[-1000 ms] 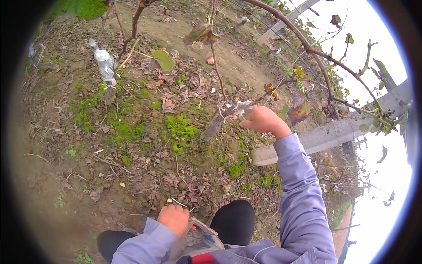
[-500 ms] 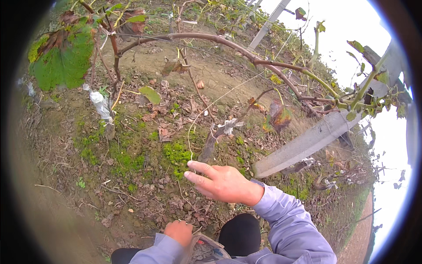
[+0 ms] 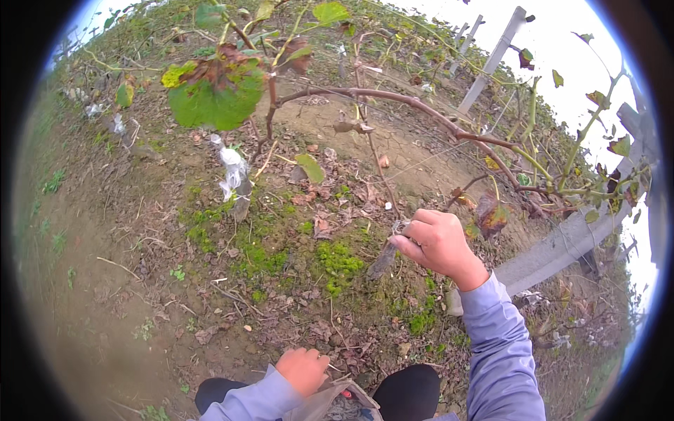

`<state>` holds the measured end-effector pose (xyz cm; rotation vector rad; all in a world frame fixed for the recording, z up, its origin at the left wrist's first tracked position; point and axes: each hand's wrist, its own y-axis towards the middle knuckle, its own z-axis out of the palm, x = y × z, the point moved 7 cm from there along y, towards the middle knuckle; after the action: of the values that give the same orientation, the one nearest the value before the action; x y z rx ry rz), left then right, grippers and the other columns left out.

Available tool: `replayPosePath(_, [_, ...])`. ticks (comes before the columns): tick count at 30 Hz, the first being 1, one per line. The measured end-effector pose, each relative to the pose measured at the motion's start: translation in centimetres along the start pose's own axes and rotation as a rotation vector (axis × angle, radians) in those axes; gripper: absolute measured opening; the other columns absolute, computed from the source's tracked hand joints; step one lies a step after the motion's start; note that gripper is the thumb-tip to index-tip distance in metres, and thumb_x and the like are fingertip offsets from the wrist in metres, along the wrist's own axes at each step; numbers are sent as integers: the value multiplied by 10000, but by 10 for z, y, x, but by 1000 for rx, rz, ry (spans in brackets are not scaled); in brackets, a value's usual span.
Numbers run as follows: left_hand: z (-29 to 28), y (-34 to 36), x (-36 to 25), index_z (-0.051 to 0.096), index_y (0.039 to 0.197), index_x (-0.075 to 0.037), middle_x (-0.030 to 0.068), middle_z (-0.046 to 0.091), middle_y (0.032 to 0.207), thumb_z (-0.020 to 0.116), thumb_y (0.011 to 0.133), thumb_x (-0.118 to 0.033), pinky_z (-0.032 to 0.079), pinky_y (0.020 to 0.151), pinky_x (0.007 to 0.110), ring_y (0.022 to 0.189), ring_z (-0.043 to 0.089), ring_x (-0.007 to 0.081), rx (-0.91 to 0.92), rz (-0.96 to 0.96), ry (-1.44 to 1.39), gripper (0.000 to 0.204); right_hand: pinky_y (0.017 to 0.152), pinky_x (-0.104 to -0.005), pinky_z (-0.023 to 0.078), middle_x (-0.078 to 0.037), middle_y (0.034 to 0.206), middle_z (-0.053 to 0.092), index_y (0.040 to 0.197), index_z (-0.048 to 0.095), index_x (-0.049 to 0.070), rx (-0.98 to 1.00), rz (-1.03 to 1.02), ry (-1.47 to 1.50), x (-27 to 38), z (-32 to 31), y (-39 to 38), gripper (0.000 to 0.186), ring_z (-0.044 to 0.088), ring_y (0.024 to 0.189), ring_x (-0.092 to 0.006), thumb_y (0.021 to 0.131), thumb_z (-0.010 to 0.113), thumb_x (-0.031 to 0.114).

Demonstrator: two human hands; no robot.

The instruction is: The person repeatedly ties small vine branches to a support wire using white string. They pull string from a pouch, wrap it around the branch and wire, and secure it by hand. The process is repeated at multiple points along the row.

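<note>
My right hand [image 3: 432, 242] is closed around the wrapped top of a short grapevine stump [image 3: 382, 261], right of the middle. A scrap of clear plastic film [image 3: 400, 226] shows beside the thumb; the rest of that top is hidden behind my fingers. Whether a string is also in this hand cannot be made out. Low in the view, my left hand [image 3: 303, 370] rests with curled fingers by the rim of an open bag [image 3: 326, 400] between my knees. Whatever those fingers hold, if anything, is hidden. Small grey and red things lie inside the bag.
An arching vine cane [image 3: 414, 103] crosses above my right hand. Another stump, wrapped in white film [image 3: 234, 168], stands to the left under a large green leaf [image 3: 217, 98]. A leaning concrete post [image 3: 554, 252] is at the right. Moss [image 3: 337, 259] and dry leaves cover the soil.
My right hand has moved up and right onto the stump's wrapped top, its fingers now closed. The pale string seen at its fingertips no longer shows there. The whole view has shifted.
</note>
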<state>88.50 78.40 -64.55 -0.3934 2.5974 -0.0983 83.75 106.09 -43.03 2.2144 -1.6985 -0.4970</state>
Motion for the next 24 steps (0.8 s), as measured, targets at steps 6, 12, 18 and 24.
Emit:
replayPosePath(6, [-64,-160,28,733,1161,-121,74,710,1014,824,783,-415,493,939,531,986,677,311,-170,-325,75,488,644,-504,554,-135,800,701,758,721,75,873,-53,18,-8,126,-29,420,701,732,-374,932,672,454])
replayPosePath(12, [-56,-238,-7,764,922,-126,79,724,908,716,829,-454,507,886,529,912,691,321,-188,-417,-120,344,809,-535,586,-163,942,753,954,759,72,1583,-326,-17,62,131,-80,329,734,939,-389,936,614,366])
replayPosePath(18, [-60,-254,-22,737,1055,-97,170,720,1033,644,915,-392,542,874,497,994,688,358,-93,-669,-353,340,846,-544,570,-193,1021,734,1054,705,46,1413,-274,274,177,59,-12,314,710,992,-429,936,650,332])
replayPosePath(24, [-79,-276,-50,720,1161,-112,218,706,1201,567,1002,-395,538,1011,498,1203,641,418,252,-875,-492,359,820,-557,547,-203,982,687,1022,650,43,1066,-203,604,299,-71,90,300,676,934,-445,953,612,333])
